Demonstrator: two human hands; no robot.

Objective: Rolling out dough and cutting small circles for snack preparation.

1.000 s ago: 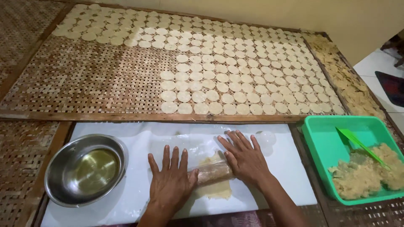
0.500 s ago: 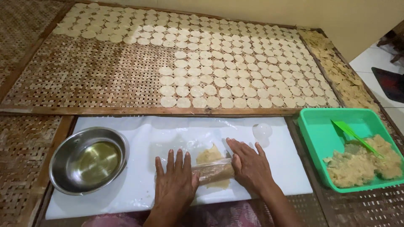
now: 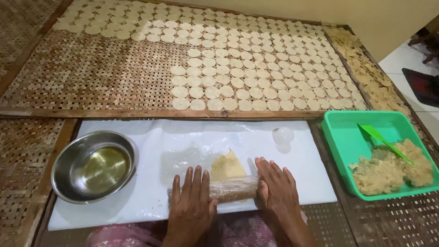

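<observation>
Roller (image 3: 233, 188) drawn nearer, flat open hands (image 3: 194, 206) (image 3: 279, 192) pressing it, steel bowl (image 3: 93, 165) left, green tray (image 3: 338, 137) right

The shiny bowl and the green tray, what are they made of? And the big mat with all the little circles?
The bowl looks like polished metal, likely steel: silvery, with bright reflections. The green tray looks like plastic: one even, smooth colour with rounded moulded edges. The mat seems to be woven strips, perhaps bamboo or rattan, matte brown in a wooden frame.
</observation>
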